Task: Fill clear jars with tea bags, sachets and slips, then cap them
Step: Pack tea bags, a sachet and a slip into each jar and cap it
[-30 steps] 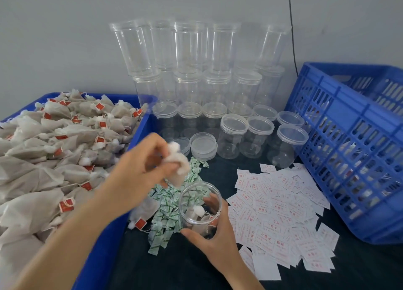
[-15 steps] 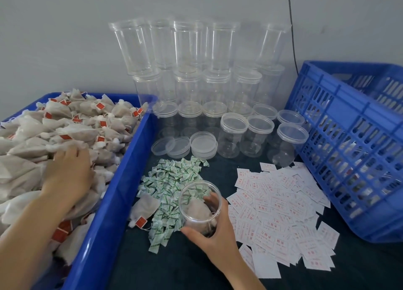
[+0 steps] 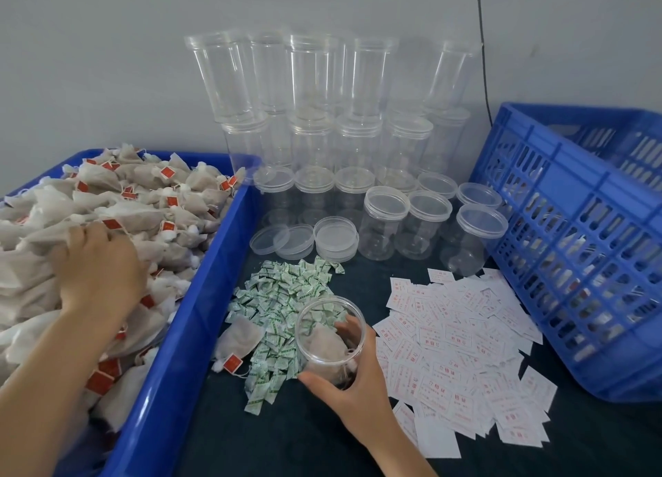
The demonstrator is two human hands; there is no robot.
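Observation:
My right hand point(image 3: 353, 387) grips an open clear jar point(image 3: 329, 337) standing on the dark table, with tea bags lying inside it. My left hand point(image 3: 98, 265) is down in the heap of tea bags point(image 3: 107, 207) in the blue bin point(image 3: 186, 333) at the left, its fingers curled into the bags. A pile of green sachets point(image 3: 286, 297) lies just left of the jar. White slips with red print point(image 3: 458, 347) spread out to its right. One loose tea bag point(image 3: 238, 340) lies on the table beside the sachets.
Stacked clear jars point(image 3: 311, 118) stand against the back wall, with capped jars point(image 3: 426, 222) and loose lids point(image 3: 335, 238) in front. A blue slatted crate point(image 3: 573, 243) stands at the right, close to the slips.
My left hand dropped a tea bag into the jar, swung left into the bin, and now digs into the tea bags. My right hand stayed on the jar.

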